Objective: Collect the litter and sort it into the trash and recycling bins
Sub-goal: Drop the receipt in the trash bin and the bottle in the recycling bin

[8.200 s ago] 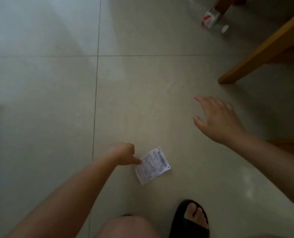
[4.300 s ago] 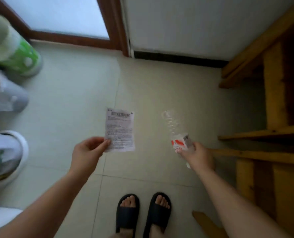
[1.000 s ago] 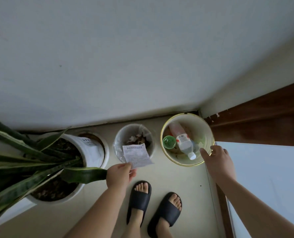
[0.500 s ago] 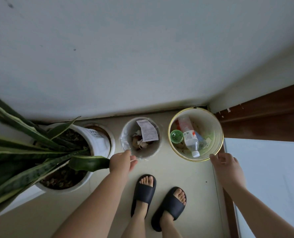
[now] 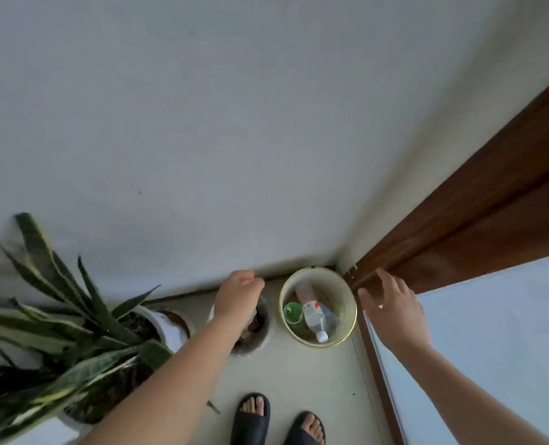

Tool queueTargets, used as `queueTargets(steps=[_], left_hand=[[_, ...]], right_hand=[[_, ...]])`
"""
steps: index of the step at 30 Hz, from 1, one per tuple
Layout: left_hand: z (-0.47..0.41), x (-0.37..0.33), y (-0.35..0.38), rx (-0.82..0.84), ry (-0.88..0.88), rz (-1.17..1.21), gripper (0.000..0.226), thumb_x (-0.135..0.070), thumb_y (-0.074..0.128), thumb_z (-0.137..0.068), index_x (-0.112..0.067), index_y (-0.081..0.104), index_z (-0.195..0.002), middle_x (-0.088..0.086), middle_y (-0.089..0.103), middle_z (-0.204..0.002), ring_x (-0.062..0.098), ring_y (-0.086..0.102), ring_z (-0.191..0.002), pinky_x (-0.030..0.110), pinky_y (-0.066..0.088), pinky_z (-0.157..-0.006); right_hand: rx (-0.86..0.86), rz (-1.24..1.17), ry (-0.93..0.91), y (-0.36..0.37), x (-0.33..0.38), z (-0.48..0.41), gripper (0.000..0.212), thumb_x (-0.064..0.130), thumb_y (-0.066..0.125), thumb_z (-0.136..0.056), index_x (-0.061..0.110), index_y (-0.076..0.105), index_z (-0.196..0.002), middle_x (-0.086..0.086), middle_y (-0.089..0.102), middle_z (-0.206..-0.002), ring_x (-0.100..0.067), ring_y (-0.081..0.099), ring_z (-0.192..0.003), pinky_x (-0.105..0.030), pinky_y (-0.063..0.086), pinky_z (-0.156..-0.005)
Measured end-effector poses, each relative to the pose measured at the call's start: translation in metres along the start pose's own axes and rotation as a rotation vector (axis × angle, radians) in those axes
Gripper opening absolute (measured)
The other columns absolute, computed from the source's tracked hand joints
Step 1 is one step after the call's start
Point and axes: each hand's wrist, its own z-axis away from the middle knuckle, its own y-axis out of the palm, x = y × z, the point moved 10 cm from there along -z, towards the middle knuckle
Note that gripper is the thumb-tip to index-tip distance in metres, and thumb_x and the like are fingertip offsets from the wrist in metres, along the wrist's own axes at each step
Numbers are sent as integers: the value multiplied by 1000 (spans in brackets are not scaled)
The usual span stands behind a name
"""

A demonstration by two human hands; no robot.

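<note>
Two small bins stand in the corner by the wall. The cream bin with a gold rim (image 5: pixel 347 292) holds a clear plastic bottle (image 5: pixel 313 317) and a green cup (image 5: pixel 292 313). Left of it is the small white bin (image 5: pixel 260 340), mostly covered by my left forearm; dark scraps show inside and the paper slip is hidden. My left hand (image 5: pixel 239 295) hovers above that bin, fingers curled loosely with nothing in them. My right hand (image 5: pixel 392 303) is raised right of the cream bin, fingers spread and empty.
A potted snake plant (image 5: pixel 58 322) in a white pot (image 5: pixel 167 326) crowds the left side. A dark wooden door frame (image 5: pixel 491 216) and a pale panel (image 5: pixel 491 342) are on the right. My feet in black sandals (image 5: pixel 250 419) stand on the tile floor.
The paper slip left my left hand and dropped into the white bin. Both hands have since risen, and the view has tilted up toward the wall.
</note>
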Motion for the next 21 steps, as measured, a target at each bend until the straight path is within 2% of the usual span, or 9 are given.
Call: queueTargets(steps=[1, 2, 3, 5, 9, 13, 17, 21], left_hand=[[16, -29, 0, 10, 83, -80, 9, -23, 53, -73, -29, 56, -79, 1, 52, -86, 22, 52, -79, 32, 40, -75], [32, -55, -1, 11, 153, -152, 21, -24, 54, -79, -27, 60, -99, -4, 55, -101, 21, 55, -95, 32, 40, -85], [48, -81, -2, 1, 218, -215, 35, -25, 54, -83, -23, 56, -119, -6, 56, -118, 20, 54, -111, 33, 39, -94], [82, -134, -3, -24, 368, -297, 48, -27, 53, -86, -21, 46, -133, -3, 49, -138, 17, 49, -123, 33, 38, -100], [156, -224, -9, -63, 651, -470, 55, -28, 51, -88, -20, 36, -140, 0, 40, -147, 20, 40, -131, 34, 35, -103], [226, -290, -26, -129, 930, -542, 64, -28, 49, -88, -14, 25, -146, 2, 33, -152, 21, 28, -138, 35, 29, -109], [290, -330, -47, -131, 1217, -548, 65, -23, 55, -85, -6, 31, -143, 11, 39, -148, 27, 33, -137, 38, 28, -111], [348, -340, -64, -85, 1424, -555, 65, -23, 57, -85, -5, 33, -142, 13, 41, -147, 28, 36, -136, 39, 27, -112]], right_hand=[[-46, 10, -28, -27, 10, 6, 62, 42, 53, -89, 16, 36, -142, -6, 46, -143, -26, 38, -131, -39, 32, -105], [-93, 19, -52, -54, 20, 14, 63, 43, 52, -89, 17, 34, -144, -4, 44, -145, -24, 35, -134, -37, 29, -107], [-139, 31, -79, -80, 30, 23, 64, 44, 51, -89, 18, 32, -144, -2, 42, -147, -22, 32, -136, -36, 26, -109], [-225, 58, -128, -129, 49, 41, 64, 47, 47, -90, 20, 29, -146, -1, 38, -150, -20, 28, -139, -35, 23, -112], [-399, 83, -173, -217, 80, 85, 63, 48, 40, -93, 21, 24, -148, 4, 30, -155, -17, 18, -144, -34, 14, -116], [-579, 108, -152, -295, 103, 136, 65, 51, 35, -94, 22, 19, -150, 5, 22, -157, -16, 10, -146, -35, 8, -117], [-744, 95, -61, -346, 117, 199, 65, 50, 37, -93, 21, 22, -149, 3, 24, -157, -16, 9, -146, -37, 9, -118], [-866, 101, 69, -366, 120, 270, 64, 48, 39, -94, 18, 24, -148, 0, 25, -157, -18, 12, -146, -37, 11, -118]])
